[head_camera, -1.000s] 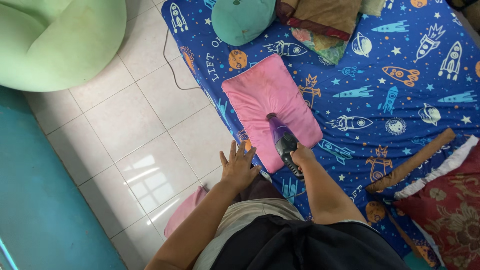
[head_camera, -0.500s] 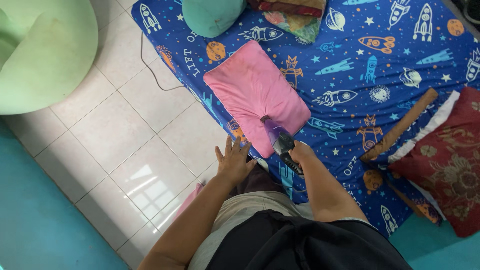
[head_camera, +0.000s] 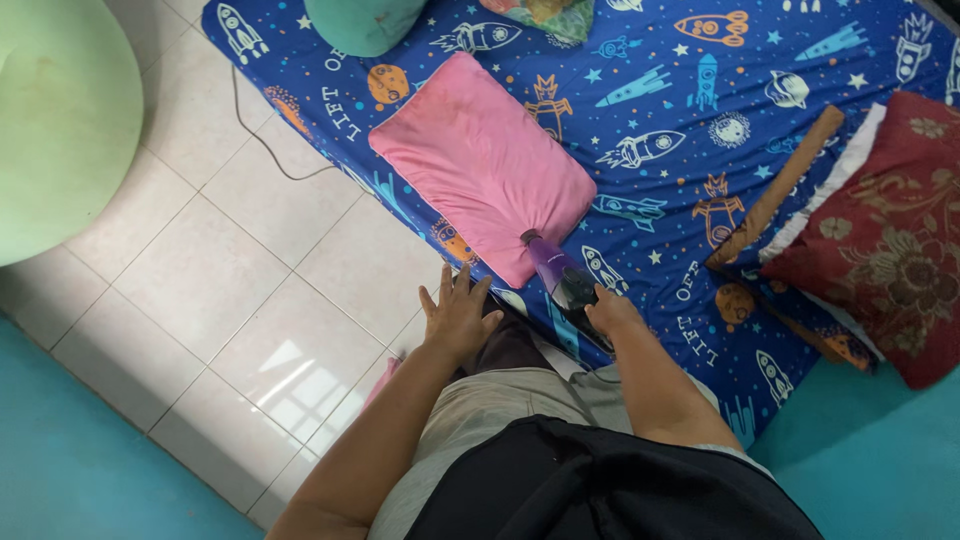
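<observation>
Resting its nozzle on the near corner of the pink pillow (head_camera: 480, 165), the purple handheld vacuum (head_camera: 562, 283) slants back toward the person, its dark handle wrapped by the right hand (head_camera: 612, 312), fingers closed around it. The pillow lies on a blue bed sheet (head_camera: 680, 140) printed with rockets and planets, at the mattress edge. The left hand (head_camera: 457, 313) is spread flat with fingers apart and holds nothing, just beside the pillow's corner, over the bed's edge. A dark red floral cushion (head_camera: 885, 235) lies well apart on the right, a thin cable (head_camera: 262, 140) trails across the tiled floor (head_camera: 200, 280).
</observation>
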